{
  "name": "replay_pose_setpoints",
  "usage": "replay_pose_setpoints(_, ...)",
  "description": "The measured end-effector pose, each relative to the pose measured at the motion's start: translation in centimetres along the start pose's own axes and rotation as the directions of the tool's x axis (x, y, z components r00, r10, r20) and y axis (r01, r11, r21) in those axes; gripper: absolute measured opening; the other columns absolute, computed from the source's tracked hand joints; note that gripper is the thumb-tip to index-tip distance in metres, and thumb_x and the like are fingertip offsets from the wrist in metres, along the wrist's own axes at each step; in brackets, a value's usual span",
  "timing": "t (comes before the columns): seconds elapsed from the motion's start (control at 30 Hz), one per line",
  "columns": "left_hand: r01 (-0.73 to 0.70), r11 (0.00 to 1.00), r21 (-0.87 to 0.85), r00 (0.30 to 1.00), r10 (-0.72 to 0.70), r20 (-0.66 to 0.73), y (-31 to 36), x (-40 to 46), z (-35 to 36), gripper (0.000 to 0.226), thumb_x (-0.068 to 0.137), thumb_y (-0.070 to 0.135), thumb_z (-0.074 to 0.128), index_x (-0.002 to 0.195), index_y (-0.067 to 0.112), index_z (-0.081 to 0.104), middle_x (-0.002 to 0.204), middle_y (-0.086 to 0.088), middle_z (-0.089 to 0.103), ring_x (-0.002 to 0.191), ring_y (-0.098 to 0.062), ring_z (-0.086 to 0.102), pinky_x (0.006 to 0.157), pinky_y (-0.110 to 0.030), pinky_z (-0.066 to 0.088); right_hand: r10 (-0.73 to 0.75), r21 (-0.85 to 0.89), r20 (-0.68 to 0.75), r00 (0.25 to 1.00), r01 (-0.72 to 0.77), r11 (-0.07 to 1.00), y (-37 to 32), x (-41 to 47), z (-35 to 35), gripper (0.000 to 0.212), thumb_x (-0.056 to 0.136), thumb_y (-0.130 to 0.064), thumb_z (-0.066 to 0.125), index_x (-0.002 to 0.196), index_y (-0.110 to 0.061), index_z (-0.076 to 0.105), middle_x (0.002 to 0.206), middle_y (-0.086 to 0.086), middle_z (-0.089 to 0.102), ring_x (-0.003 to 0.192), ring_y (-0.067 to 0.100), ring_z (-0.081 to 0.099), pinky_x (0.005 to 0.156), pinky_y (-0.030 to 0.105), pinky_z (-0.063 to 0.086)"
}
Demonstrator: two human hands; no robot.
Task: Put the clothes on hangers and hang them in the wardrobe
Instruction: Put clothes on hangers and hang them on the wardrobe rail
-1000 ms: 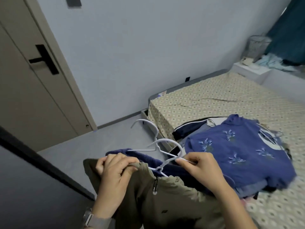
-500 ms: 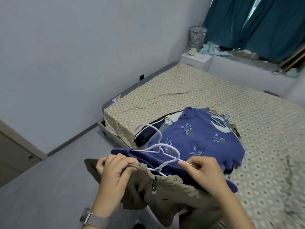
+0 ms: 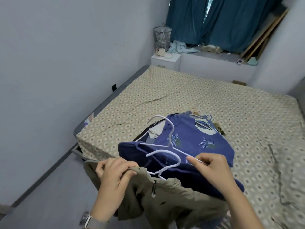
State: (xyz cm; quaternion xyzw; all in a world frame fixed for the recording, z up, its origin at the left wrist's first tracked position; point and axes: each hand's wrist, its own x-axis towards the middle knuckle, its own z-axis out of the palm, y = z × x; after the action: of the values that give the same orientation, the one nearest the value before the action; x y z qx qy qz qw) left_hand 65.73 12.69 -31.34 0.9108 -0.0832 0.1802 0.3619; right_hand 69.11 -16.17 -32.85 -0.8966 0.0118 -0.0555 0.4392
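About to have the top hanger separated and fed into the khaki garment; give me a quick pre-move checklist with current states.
1. Left hand grips khaki garment: ok.
2. Right hand pinches a white wire hanger arm: ok.
3. Hangers separate: not ok, two white hangers overlap.
4. Hanger inside the khaki garment: not ok.
5. Dark navy garment clear of hangers: not ok, lies under them.
6. Wardrobe in view: cannot tell.

Matt olive cloth is seen in the jacket (image 3: 165, 200), smooth white plastic coating on the hangers (image 3: 166, 152), soft navy cloth beneath, patterned cotton-like sheet on the bed (image 3: 214, 103).
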Motion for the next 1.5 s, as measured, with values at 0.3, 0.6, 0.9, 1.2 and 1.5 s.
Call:
replay_pose_setpoints(0.3,-0.062,0.997,0.049,0.998,0.061,0.027,-0.4,6.6,3.2,0.016,0.083,0.039,0.045,0.090,0.043,0.058,0.088,0.025,0.057,0.093,0.004,0.048,0.089,-0.034,0.021,0.013,0.078,-0.083,0.996,-0.007,0.997,2.5,9.7,-4.7,0.036,0.082,-0.029,0.074,0.058,-0.005,0.063,0.049,-0.007,0.049,0.051,-0.001,0.040,0.054,0.021,0.034)
replay_pose_setpoints(0.6,-0.038,0.993,0.113,0.999,0.041,-0.021,2.2,15.8,9.6,0.019,0.084,0.046,0.042,0.097,0.044,0.056,0.087,0.030,0.056,0.090,0.006,0.044,0.087,-0.030,0.019,0.025,0.091,0.004,1.000,-0.025,0.996,10.0,21.5,-7.4,0.045,0.085,-0.029,0.073,0.051,-0.006,0.056,0.046,-0.011,0.041,0.049,0.002,0.036,0.053,0.025,0.031)
replay_pose_setpoints(0.9,0.009,0.995,0.103,0.999,-0.005,-0.044,4.6,22.4,15.8,0.021,0.084,0.046,0.042,0.101,0.042,0.053,0.088,0.028,0.058,0.092,0.000,0.046,0.091,-0.046,0.031,0.069,-0.017,-0.003,0.998,-0.069,0.997,16.7,33.0,-9.5,0.056,0.085,-0.042,0.070,0.050,-0.016,0.035,0.049,-0.003,0.031,0.052,0.012,0.032,0.054,0.034,0.029)
replay_pose_setpoints(1.2,0.077,0.970,0.231,0.994,-0.056,-0.096,4.9,24.9,19.4,0.019,0.085,0.046,0.041,0.086,0.042,0.060,0.079,0.026,0.055,0.089,0.001,0.045,0.087,-0.033,0.019,0.100,-0.379,0.220,0.970,-0.009,0.925,27.9,42.7,-6.8,0.031,0.098,-0.042,0.045,0.073,-0.024,0.046,0.083,0.005,0.063,0.086,0.033,0.062,0.069,0.039,0.044)
replay_pose_setpoints(1.5,0.097,0.963,0.251,0.995,-0.084,-0.060,4.1,27.4,21.6,0.020,0.085,0.046,0.043,0.092,0.040,0.061,0.081,0.029,0.056,0.089,0.002,0.046,0.087,-0.032,0.018,0.184,-0.323,0.520,0.834,-0.008,0.946,29.9,42.5,-2.6,0.043,0.099,-0.025,0.051,0.139,-0.010,0.042,0.131,0.012,0.058,0.122,0.032,0.054,0.099,0.036,0.041)
